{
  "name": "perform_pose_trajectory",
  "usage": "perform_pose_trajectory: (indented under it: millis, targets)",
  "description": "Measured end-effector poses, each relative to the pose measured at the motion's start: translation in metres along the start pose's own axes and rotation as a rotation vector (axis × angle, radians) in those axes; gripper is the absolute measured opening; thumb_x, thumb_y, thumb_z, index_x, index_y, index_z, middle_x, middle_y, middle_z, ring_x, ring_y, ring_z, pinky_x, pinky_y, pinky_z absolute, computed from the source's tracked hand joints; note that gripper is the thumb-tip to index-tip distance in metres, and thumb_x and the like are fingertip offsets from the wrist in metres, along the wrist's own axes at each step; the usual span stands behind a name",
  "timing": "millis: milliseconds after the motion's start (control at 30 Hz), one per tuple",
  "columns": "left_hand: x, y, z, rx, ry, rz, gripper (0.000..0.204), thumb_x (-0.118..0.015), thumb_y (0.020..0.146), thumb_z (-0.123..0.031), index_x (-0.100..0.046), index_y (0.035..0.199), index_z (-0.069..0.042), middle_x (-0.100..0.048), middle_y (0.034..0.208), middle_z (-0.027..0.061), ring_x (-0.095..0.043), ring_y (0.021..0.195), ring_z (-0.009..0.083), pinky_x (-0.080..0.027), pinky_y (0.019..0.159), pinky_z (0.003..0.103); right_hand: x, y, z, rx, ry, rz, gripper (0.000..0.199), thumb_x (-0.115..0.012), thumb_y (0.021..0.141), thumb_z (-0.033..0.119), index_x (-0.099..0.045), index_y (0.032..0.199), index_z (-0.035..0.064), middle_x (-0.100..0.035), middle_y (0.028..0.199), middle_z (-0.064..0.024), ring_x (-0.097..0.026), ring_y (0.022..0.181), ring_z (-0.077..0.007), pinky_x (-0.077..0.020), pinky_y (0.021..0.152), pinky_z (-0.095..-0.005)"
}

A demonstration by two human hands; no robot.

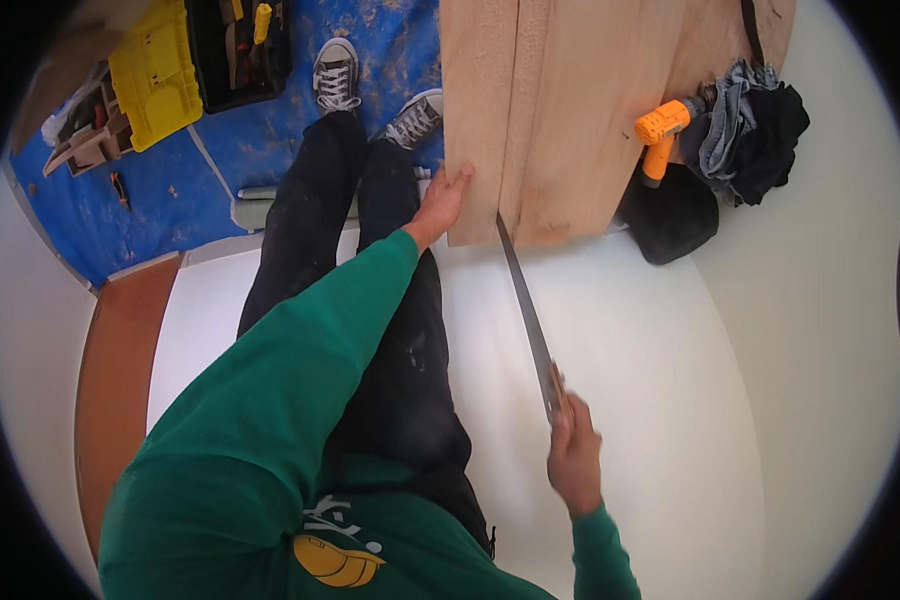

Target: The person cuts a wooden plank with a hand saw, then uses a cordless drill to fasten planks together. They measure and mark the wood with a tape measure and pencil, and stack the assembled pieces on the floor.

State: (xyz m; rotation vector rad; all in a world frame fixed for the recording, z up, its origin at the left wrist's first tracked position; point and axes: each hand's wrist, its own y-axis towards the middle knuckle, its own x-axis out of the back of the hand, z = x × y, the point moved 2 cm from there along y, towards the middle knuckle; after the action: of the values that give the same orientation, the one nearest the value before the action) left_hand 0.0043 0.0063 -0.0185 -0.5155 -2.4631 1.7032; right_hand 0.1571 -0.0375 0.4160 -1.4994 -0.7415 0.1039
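Observation:
A handsaw (526,305) with a long, narrow blade is in my right hand (575,455), my fingers closed around its handle. The blade's far end sits in the long lengthwise cut in a wooden board (580,120), at the board's near edge. My left hand (443,205) grips the board's left edge close to its near corner, with the thumb and a finger on top and the other fingers partly hidden. To the left of the cut runs a narrower strip of the same wood.
An orange cordless drill (662,130) lies on the board's right side beside bundled dark and denim clothing (755,130). At the far left, a black toolbox (240,95) with a yellow lid (155,75) stands on a blue floor sheet (240,160). A small orange-and-black hand tool (120,190) lies nearby.

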Motion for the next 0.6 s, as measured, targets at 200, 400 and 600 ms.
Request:
perform_pose_trajectory:
  millis: [200, 400, 600]
  targets:
    - [0.000, 0.011, 0.010, 0.013, -0.033, 0.008, 0.084, -0.051, 0.107, -0.067, -0.050, 0.153, 0.004, -0.062, 0.147, 0.0260, -0.058, 0.140, 0.0366, -0.044, 0.116, 0.043, -0.096, 0.177, -0.005, 0.159, 0.075, -0.077, 0.037, -0.052, 0.112, 0.026, -0.054, 0.142, 0.0054, -0.074, 0.097, -0.0292, -0.072, 0.091, -0.0521, -0.0556, 0.076, -0.0578]
    - [0.004, 0.011, 0.006, 0.044, 0.076, 0.020, 0.084, -0.049, 0.108, -0.066, -0.050, 0.151, 0.005, -0.062, 0.147, 0.0265, -0.060, 0.138, 0.0354, -0.046, 0.115, 0.042, -0.095, 0.192, 0.017, 0.191, 0.105, -0.154, 0.038, -0.052, 0.112, 0.032, -0.055, 0.139, 0.0058, -0.073, 0.097, -0.0299, -0.070, 0.090, -0.0538, -0.0551, 0.078, -0.0591]
    - [0.002, 0.013, 0.004, -0.048, 0.059, -0.010, 0.087, -0.050, 0.107, -0.068, -0.048, 0.151, 0.008, -0.061, 0.146, 0.0296, -0.058, 0.139, 0.0400, -0.044, 0.116, 0.045, -0.016, 0.006, -0.010, 0.034, 0.031, -0.040, 0.036, -0.054, 0.111, 0.023, -0.052, 0.142, 0.0047, -0.074, 0.097, -0.0301, -0.072, 0.088, -0.0530, -0.0585, 0.075, -0.0558]
